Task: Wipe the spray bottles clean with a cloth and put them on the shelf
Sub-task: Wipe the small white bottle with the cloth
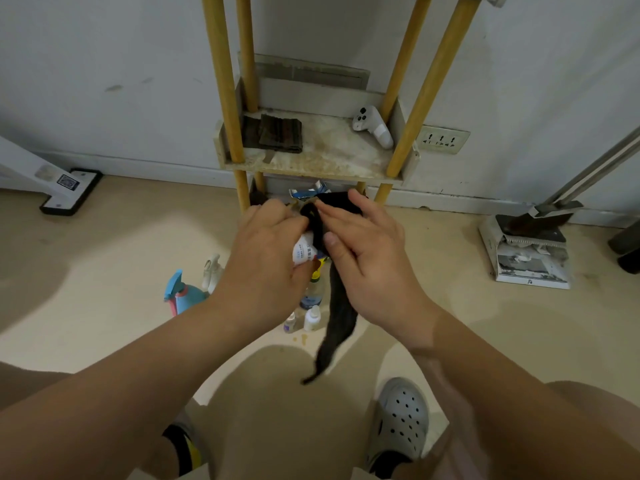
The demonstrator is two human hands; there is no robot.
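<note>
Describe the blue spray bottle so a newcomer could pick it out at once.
Find the yellow-posted shelf against the wall; bottles sit on the floor before it. The blue spray bottle is leftmost, beside the left forearm. It alone is bright blue with a pink collar; its neighbours are white or clear.

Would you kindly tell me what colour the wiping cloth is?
Black cloth, clearest in the head view.

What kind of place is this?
Likely a utility corner of a home, though I can't be sure: a low shelf against a plain wall, a dustpan beside it, and spray bottles standing on the floor.
</note>
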